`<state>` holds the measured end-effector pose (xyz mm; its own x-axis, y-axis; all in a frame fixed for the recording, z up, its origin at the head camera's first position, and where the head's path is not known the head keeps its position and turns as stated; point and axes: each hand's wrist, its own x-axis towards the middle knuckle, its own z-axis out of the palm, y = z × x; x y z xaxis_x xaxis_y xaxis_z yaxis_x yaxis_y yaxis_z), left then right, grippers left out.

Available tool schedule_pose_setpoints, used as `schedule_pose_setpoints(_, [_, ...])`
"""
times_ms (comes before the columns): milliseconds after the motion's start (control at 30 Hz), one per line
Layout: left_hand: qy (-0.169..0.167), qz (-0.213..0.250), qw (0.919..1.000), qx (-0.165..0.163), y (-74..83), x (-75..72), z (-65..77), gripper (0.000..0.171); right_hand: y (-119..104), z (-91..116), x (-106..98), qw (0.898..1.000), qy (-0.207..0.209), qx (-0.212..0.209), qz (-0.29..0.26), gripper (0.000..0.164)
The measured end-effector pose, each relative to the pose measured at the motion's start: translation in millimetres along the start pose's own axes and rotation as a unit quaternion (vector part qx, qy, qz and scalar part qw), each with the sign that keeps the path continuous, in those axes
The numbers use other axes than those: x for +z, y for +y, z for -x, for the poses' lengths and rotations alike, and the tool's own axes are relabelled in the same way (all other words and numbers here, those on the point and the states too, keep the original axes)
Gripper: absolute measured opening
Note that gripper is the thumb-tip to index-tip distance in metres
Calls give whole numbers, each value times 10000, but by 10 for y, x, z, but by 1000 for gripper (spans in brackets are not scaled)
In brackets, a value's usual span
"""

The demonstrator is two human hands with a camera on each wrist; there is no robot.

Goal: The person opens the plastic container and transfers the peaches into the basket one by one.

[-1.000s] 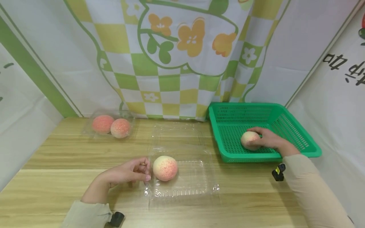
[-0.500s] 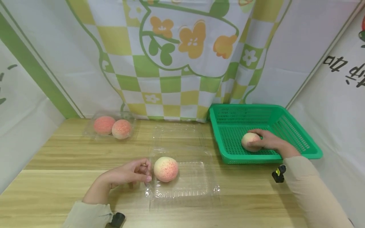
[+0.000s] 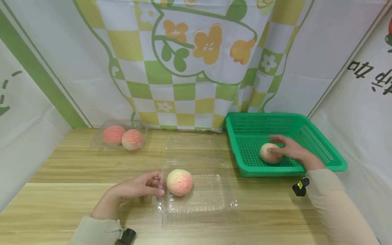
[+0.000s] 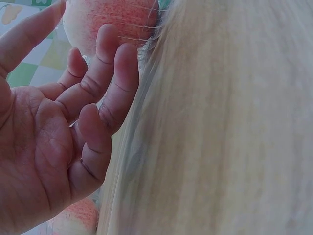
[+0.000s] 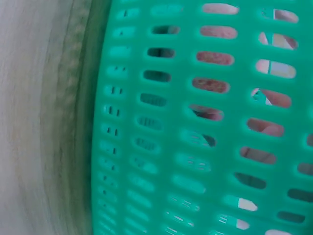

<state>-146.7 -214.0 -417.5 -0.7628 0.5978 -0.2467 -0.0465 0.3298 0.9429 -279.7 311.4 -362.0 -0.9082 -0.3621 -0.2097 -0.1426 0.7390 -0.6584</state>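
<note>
In the head view my right hand (image 3: 289,149) is inside the green plastic basket (image 3: 340,166). Its thumb lies over a pale peach (image 3: 265,153) on the basket floor, and the other fingers are raised apart from the fruit. The right wrist view shows mostly the basket's slotted wall (image 5: 186,147), with the peach (image 5: 213,58) partly visible through the slots. My left hand (image 3: 141,185) rests at the left edge of an opened clear plastic clamshell box (image 3: 211,194), fingers loosely bent and thumb apart from them. A yellow-and-pink peach (image 3: 179,182) sits in the box's left side.
Another clear box (image 3: 99,137) at the back left holds two redder peaches (image 3: 113,135). The clamshell's lid (image 3: 193,146) lies folded back toward the checkered curtain (image 3: 183,92). White cloth walls flank the wooden table (image 3: 61,190).
My right fingers have loosened and lifted from the peach in the basket, which stays about where it was. The left hand holds its place at the box; the head view shifts slightly.
</note>
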Motion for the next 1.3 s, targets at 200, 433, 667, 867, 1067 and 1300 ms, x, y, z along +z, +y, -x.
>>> schedule_pose_setpoints(200, [3, -2, 10000, -9, -4, 4, 0, 30, -27, 37, -33, 9996, 257, -126, 18, 76])
schedule_pose_setpoints(433, [4, 58, 10000, 78, 16, 13, 20, 32, -175, 91, -75, 9963, 550, -303, -589, 79])
schedule_pose_setpoints(667, [4, 34, 10000, 67, 22, 15, 24, 31, -352, 122, -91, 9923, 735, -598, -796, 79])
schedule_pose_setpoints(867, [1, 40, 10000, 6, 28, 16, 16, 29, -525, 137, -46, 9890, 780, -907, -870, 75])
schedule_pose_setpoints(1067, [-22, 77, 10000, 57, 36, 11, 15, 30, -756, 158, 35, 9836, 854, -1271, -954, 69])
schedule_pose_setpoints(1300, [7, 79, 10000, 57, 39, 13, 21, 33, -995, 159, 205, 9759, 767, -1704, -1130, 65])
